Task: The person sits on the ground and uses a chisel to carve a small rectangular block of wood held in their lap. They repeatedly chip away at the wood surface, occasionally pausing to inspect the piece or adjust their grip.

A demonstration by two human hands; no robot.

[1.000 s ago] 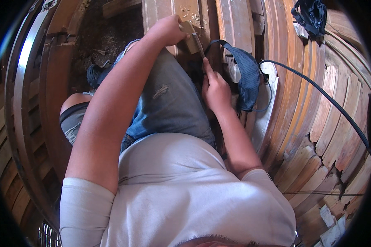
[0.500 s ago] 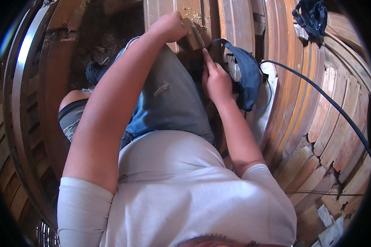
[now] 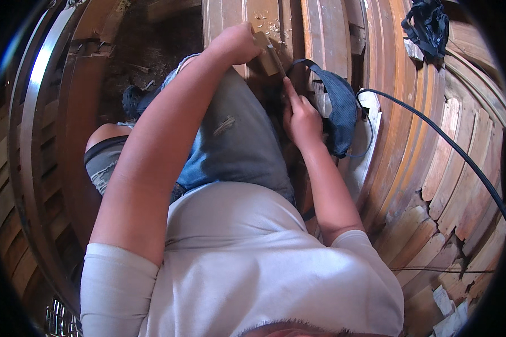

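My left hand (image 3: 240,45) is closed on the far end of a small brown wooden block (image 3: 266,55) above the boards, beyond my knee. Along the block's right side lies a thin, narrow blade-like tool (image 3: 278,63), slanting toward me. My right hand (image 3: 305,119) is closed around the near part of this tool, with the index finger stretched along it. The palm hides its handle, so I cannot make out the exact kind. Pale wood shavings (image 3: 270,25) are scattered on the board just past the block.
A blue fabric strap or cap-like piece (image 3: 339,106) lies close to the right of my right hand. A black cable (image 3: 433,121) curves across the boards at right. Dark crumpled cloth (image 3: 426,28) sits at the far right. Stacked planks (image 3: 466,168) and long wooden beams (image 3: 34,123) flank me.
Both hands, the block and the tool sit slightly lower and further right in the picture, as does much of the scene. Both grips stay the same.
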